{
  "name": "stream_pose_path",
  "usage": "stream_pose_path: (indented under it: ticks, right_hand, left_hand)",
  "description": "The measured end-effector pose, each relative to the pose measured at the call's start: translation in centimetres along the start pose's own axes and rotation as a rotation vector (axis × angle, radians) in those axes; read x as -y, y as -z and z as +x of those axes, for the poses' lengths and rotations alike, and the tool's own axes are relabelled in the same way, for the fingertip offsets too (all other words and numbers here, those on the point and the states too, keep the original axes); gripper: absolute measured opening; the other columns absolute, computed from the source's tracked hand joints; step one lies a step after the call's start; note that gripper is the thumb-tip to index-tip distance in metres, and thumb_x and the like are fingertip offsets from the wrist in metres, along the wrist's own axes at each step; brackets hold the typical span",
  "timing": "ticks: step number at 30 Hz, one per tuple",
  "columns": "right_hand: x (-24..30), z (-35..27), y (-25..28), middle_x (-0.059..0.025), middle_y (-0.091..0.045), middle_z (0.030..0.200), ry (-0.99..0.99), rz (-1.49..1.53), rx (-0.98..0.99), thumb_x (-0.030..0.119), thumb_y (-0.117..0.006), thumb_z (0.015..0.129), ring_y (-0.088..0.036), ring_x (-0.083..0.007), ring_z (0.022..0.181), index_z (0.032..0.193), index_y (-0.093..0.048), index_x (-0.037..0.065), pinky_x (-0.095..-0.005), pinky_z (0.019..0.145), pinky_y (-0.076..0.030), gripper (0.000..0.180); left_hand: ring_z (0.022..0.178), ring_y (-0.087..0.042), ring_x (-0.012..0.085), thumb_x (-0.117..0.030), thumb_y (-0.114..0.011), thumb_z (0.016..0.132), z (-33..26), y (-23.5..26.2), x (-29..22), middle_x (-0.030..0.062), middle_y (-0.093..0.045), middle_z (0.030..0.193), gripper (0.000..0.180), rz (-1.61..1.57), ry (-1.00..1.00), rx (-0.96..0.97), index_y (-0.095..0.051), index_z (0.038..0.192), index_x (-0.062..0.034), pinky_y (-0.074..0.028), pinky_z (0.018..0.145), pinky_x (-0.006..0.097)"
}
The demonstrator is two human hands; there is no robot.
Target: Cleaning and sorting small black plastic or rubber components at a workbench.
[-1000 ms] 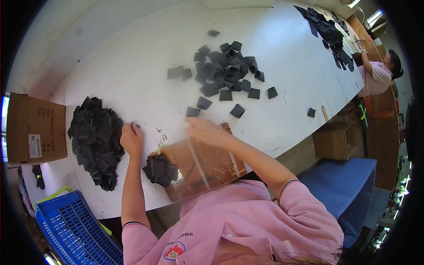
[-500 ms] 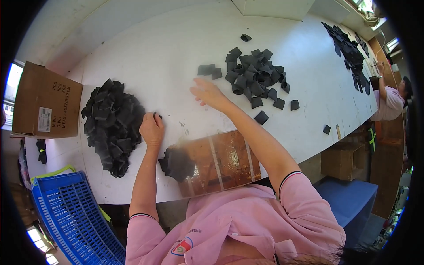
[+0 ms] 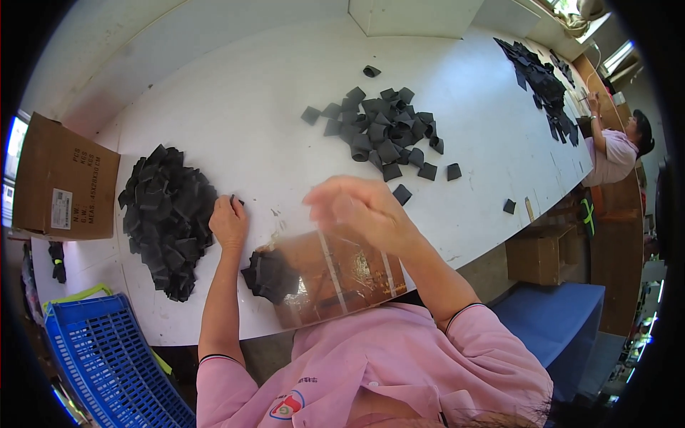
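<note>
My left hand [image 3: 230,224] rests on the white table beside a large heap of black fabric pieces [image 3: 168,221]. Its fingers are closed on a small black piece [image 3: 236,200], of which only a bit shows. Over the far edge of a brown board [image 3: 357,274] with pale tape strips, my right hand [image 3: 364,212] is smeared by motion; its fingers look bent, and no object shows in them. A small pile of black pieces [image 3: 270,277] lies at the board's left end. Farther away is a scattered group of folded, loop-like black pieces [image 3: 389,130].
A cardboard box [image 3: 68,178] stands at the left, above a blue plastic crate [image 3: 114,357]. Long black pieces [image 3: 539,85] lie at the far right near another person [image 3: 614,146]. A blue seat [image 3: 546,321] and an open carton [image 3: 542,255] are below the table's right edge.
My right hand has drawn back toward me from the folded pieces to above the board. Black pieces now lie at that group's left side. My left hand stays by the heap; the view has shifted slightly.
</note>
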State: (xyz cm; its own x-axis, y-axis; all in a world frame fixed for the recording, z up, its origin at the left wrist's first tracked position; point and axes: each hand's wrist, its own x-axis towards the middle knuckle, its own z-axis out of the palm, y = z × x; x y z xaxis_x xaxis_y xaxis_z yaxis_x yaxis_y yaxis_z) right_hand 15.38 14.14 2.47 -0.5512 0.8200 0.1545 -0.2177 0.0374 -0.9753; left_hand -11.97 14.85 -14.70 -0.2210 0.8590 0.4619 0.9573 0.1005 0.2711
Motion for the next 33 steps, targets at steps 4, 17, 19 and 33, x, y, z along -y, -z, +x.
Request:
stream_pose_path:
  ticks: [4, 17, 19, 33]
  right_hand:
    - [5.9, -3.3, -3.7, -0.0139, -0.056, 0.09, 0.468, 0.112, 0.188, 0.037, -0.047, 0.084, -0.054, -0.0212, 0.074, 0.095, -0.054, -0.007, -0.0281, 0.065, -0.045, 0.046]
    - [8.3, -6.6, -6.3, -0.0234, -0.054, 0.096, 0.628, 0.674, 0.336, 0.017, -0.057, 0.082, -0.054, -0.0267, 0.077, 0.089, -0.059, -0.009, -0.0334, 0.062, -0.04, 0.027]
    - [8.4, -7.8, -8.5, -0.0179, -0.056, 0.087, 0.595, 0.86, -0.082, 0.014, -0.057, 0.081, -0.052, -0.0245, 0.073, 0.083, -0.06, -0.005, -0.0332, 0.062, -0.039, 0.019]
    - [9.5, -9.2, -8.6, -0.0132, -0.053, 0.076, 0.501, 0.814, -0.229, 0.014, -0.058, 0.081, -0.05, -0.0205, 0.066, 0.071, -0.052, 0.001, -0.0307, 0.055, -0.037, 0.017]
  left_hand:
    - [0.06, -0.053, 0.0332, -0.017, -0.051, 0.079, 0.0, -0.1, -0.1, 0.0134, -0.051, 0.069, 0.017, 0.024, -0.011, -0.017, -0.045, 0.071, -0.0035, -0.042, 0.052, 0.041]
    - [0.061, -0.053, 0.0349, -0.02, -0.051, 0.079, -0.3, -0.6, 0.4, 0.0145, -0.053, 0.07, 0.018, 0.068, 0.0, -0.01, -0.047, 0.073, -0.004, -0.041, 0.052, 0.043]
    - [0.06, -0.053, 0.0352, -0.019, -0.051, 0.079, -0.2, -0.5, 0.5, 0.0145, -0.053, 0.07, 0.017, 0.058, -0.02, -0.028, -0.047, 0.073, -0.004, -0.041, 0.052, 0.043]
    - [0.063, -0.054, 0.0356, -0.02, -0.05, 0.08, 0.3, -0.7, 0.1, 0.0152, -0.054, 0.073, 0.018, 0.061, -0.011, 0.008, -0.047, 0.074, -0.003, -0.041, 0.054, 0.043]
